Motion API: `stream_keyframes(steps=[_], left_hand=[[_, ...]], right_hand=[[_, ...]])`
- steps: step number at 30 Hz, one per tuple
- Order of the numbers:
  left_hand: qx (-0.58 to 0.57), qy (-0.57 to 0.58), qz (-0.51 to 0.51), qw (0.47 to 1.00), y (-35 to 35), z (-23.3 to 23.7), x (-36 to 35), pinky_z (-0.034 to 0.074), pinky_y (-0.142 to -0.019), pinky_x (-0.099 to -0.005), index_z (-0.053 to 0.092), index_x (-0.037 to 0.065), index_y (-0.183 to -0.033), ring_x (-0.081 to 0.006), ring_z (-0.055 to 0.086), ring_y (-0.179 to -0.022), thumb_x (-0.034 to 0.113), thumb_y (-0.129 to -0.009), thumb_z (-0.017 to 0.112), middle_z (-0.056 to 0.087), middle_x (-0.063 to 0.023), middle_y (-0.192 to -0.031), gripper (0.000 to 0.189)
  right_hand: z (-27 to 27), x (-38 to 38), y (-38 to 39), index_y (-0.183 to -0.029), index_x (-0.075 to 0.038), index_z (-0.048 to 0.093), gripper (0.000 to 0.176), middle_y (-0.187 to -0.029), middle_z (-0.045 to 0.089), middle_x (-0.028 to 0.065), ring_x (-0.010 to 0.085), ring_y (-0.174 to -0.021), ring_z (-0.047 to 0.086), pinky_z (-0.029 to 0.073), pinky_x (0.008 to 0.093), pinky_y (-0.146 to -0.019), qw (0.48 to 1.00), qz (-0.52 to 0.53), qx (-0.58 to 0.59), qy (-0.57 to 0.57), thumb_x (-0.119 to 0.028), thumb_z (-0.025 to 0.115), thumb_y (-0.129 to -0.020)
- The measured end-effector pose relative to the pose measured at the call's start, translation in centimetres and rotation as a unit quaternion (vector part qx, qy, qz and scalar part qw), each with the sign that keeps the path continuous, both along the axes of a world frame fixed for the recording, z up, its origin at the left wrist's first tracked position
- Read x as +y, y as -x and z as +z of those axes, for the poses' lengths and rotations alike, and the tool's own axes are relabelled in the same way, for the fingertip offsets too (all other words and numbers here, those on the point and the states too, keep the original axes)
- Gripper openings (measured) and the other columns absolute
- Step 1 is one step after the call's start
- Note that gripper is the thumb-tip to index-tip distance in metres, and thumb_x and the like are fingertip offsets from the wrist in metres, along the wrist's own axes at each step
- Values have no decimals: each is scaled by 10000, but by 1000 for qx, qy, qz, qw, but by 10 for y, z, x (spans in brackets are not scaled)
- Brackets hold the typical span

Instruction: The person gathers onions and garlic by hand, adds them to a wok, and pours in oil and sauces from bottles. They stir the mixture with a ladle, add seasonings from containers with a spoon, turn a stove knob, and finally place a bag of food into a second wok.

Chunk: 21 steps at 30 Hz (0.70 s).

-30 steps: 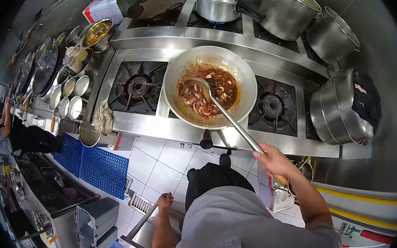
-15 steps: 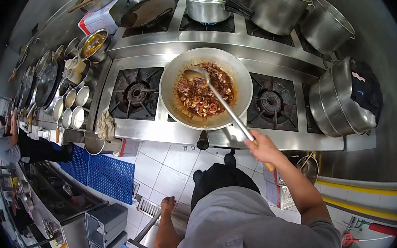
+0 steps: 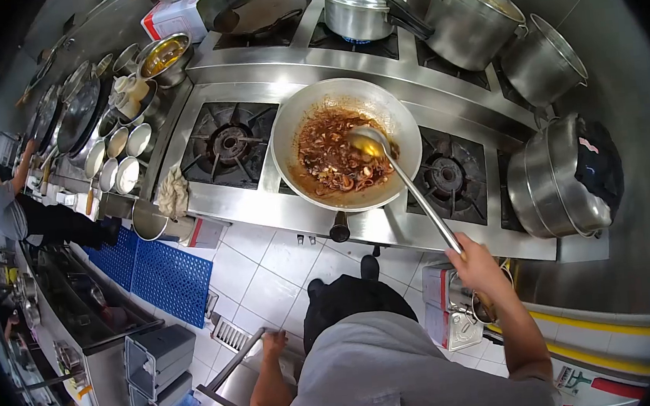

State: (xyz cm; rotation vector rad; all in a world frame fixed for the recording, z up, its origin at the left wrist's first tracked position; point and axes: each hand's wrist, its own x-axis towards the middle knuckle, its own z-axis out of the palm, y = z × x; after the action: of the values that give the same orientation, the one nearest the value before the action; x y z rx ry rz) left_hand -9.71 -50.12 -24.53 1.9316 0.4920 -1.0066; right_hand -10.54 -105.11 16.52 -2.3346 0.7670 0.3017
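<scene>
Presently, head view: my right hand point(image 3: 476, 263), to the near right of the pan, is wrapped round the long handle of a metal ladle point(image 3: 423, 203), fingers closed on it close to the wooden grip. The ladle's bowl lies at the right side of the dark, saucy food point(image 3: 328, 155), inside the wide pale pan point(image 3: 405, 128). A golden gleam shows in the bowl; cannot tell whether it is liquid or reflection.

The pan stands between the left burner point(image 3: 228, 143) and the right burner point(image 3: 446, 173), its dark handle point(image 3: 339, 227) pointing toward me. Far behind it, a lidded pot point(image 3: 355, 11) sits over a blue flame.

My left hand point(image 3: 275, 341) is low on the near left, beside the end of a metal rail point(image 3: 234, 359). Fingers look loosely curled; cannot tell whether they touch or hold anything.

Technique, my judgement: stirring suits a low ladle angle, with the bowl's edge sweeping the pan floor from the wall inward. Slow, even strokes should limit splashing. Since neither hand is on the pan's handle, a hard push might shift the pan.
</scene>
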Motion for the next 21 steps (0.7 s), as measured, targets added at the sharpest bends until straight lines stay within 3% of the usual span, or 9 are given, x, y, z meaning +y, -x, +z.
stream_keyframes(steps=[1, 3, 6, 7, 10, 14, 16, 18, 21], left_hand=[[48, -67, 4, 997, 2, 0, 1, 502, -491, -313, 650, -25, -1037, -161, 626, -593, 317, -914, 665, 705, -112, -808, 363], [60, -73, -6, 995, 2, -6, 11, 504, -488, -312, 646, -25, -1051, -161, 626, -590, 322, -923, 651, 709, -118, -814, 370], [-8, -47, 26, 999, 0, 5, 8, 509, -524, -323, 686, -20, -983, -171, 630, -587, 372, -909, 633, 707, -105, -755, 403], [-43, -32, 44, 998, -3, 10, 6, 511, -542, -328, 707, -17, -946, -176, 632, -586, 396, -900, 628, 705, -98, -724, 423], [-81, -18, 30, 996, -21, 17, -3, 507, -547, -319, 705, -39, -962, -169, 634, -598, 410, -901, 630, 707, -111, -740, 460], [-76, 5, 57, 995, -28, 35, -26, 491, -526, -296, 650, -37, -1060, -156, 616, -611, 345, -951, 606, 718, -120, -830, 400], [-62, 23, 66, 996, -18, 22, -24, 495, -533, -298, 652, -20, -1023, -159, 614, -597, 347, -945, 628, 707, -105, -801, 376], [-43, 21, 36, 998, -10, 11, -15, 496, -528, -301, 651, -16, -1025, -162, 614, -591, 351, -943, 639, 703, -103, -790, 376], [-36, -15, 16, 999, 0, 9, -4, 501, -516, -307, 648, -19, -1030, -166, 616, -584, 344, -946, 638, 699, -101, -776, 373]], right_hand=[[-19, -1, -10, -1147, -40, 578, 274, -842, 674, 262, 490, -846, 644, 508, 507, -772, 1000, -12, -17, -3, -241, 602, -962], [-71, -6, -24, -1151, -44, 576, 263, -741, 660, 213, 403, -659, 663, 519, 463, -617, 991, 35, -129, 18, -238, 589, -975], [-50, 26, -52, -1159, -50, 579, 259, -647, 612, 132, 246, -485, 605, 481, 382, -467, 980, -91, 1, -178, -245, 575, -989], [-51, 29, -50, -1165, -59, 582, 261, -610, 563, 77, 144, -430, 533, 439, 332, -402, 979, -76, -10, -188, -259, 566, -998], [-43, 21, -41, -1182, -61, 582, 272, -618, 577, 90, 165, -440, 553, 454, 344, -417, 968, -82, 17, -235, -260, 569, -997], [-84, 2, -27, -1209, -68, 584, 289, -620, 571, 74, 155, -443, 557, 454, 333, -416, 993, -13, -110, -42, -266, 566, -1000], [-88, 1, -33, -1173, -74, 570, 261, -639, 569, 81, 148, -466, 562, 444, 321, -409, 992, -62, -91, -53, -276, 558, -1007], [-60, 19, -49, -1158, -80, 558, 248, -653, 560, 81, 139, -470, 548, 430, 319, -401, 973, -142, -42, -177, -283, 549, -1015], [-60, 33, -45, -1151, -82, 539, 248, -644, 522, 46, 111, -448, 499, 397, 303, -384, 938, -152, -35, -309, -297, 538, -1028]])
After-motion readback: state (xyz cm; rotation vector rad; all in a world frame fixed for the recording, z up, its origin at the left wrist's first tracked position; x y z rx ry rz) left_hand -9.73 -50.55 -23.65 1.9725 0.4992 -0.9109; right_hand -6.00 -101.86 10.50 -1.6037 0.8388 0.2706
